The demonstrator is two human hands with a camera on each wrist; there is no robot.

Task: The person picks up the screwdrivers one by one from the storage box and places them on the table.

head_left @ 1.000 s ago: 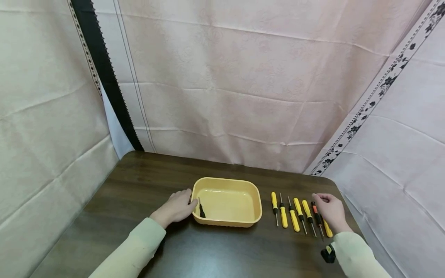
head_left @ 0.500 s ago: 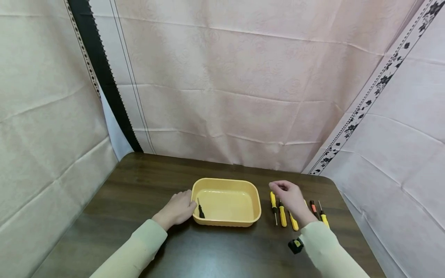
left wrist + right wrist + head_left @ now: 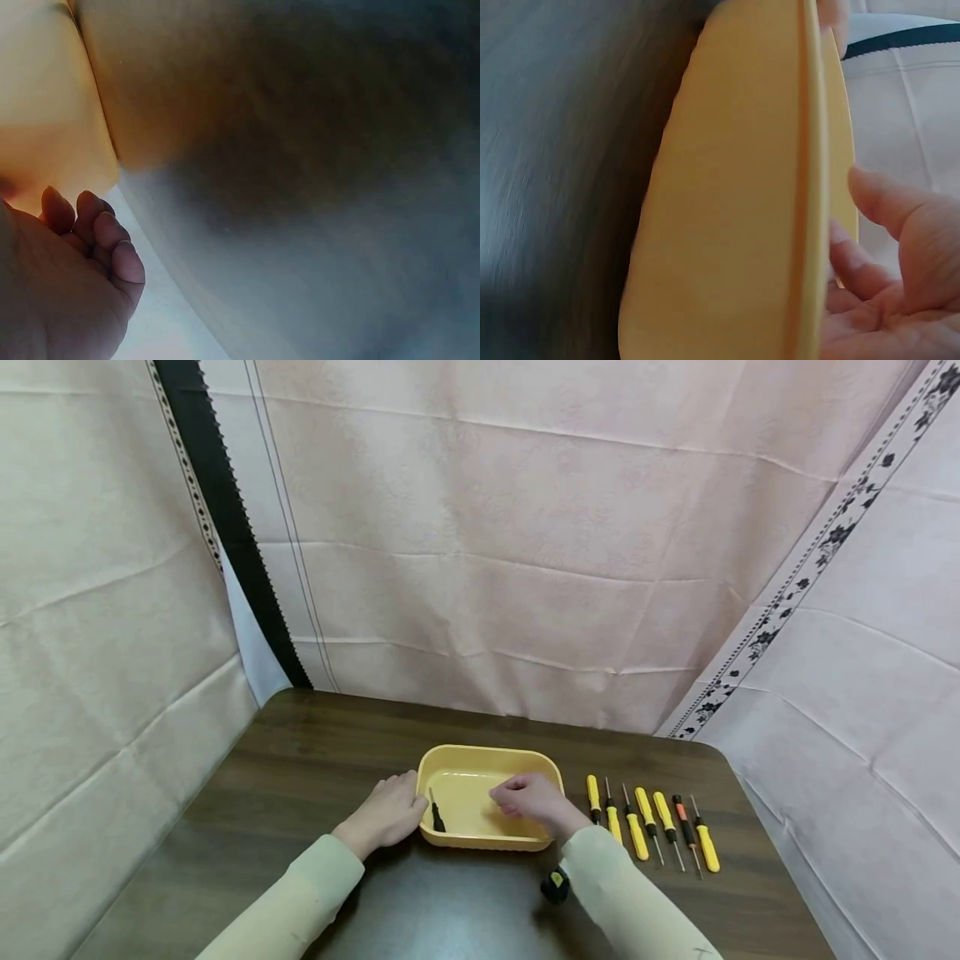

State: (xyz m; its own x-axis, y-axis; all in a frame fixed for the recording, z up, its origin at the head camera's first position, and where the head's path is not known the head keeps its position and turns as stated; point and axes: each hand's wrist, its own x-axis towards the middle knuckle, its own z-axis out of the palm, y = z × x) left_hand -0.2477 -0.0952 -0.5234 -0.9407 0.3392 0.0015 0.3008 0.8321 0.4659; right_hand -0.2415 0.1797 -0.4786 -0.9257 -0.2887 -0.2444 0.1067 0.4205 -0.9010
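Observation:
A yellow plastic tub (image 3: 491,843) stands on the table. My left hand (image 3: 386,814) grips its left side at the rim; in the left wrist view curled fingers (image 3: 109,232) lie by the tub's corner. Inside, against the left wall, leans a small black-handled screwdriver (image 3: 437,817). Over the right half of the tub is my right hand (image 3: 536,802), reaching across the rim. Its thumb (image 3: 881,199) and fingers stand apart in the right wrist view, and nothing shows between them; the tub's wall hides some fingers. Several yellow-and-black screwdrivers (image 3: 633,835) lie in a row right of the tub.
A red-and-black screwdriver (image 3: 681,814) lies in the row near its right end. The brown wooden table (image 3: 337,735) is backed by pale hanging cloth (image 3: 480,568), with more cloth at both sides. My right forearm crosses in front of the row's left end.
My right hand has swept left from the right end of the screwdriver row, across the row, to above the tub. The left hand stays at the tub's left side.

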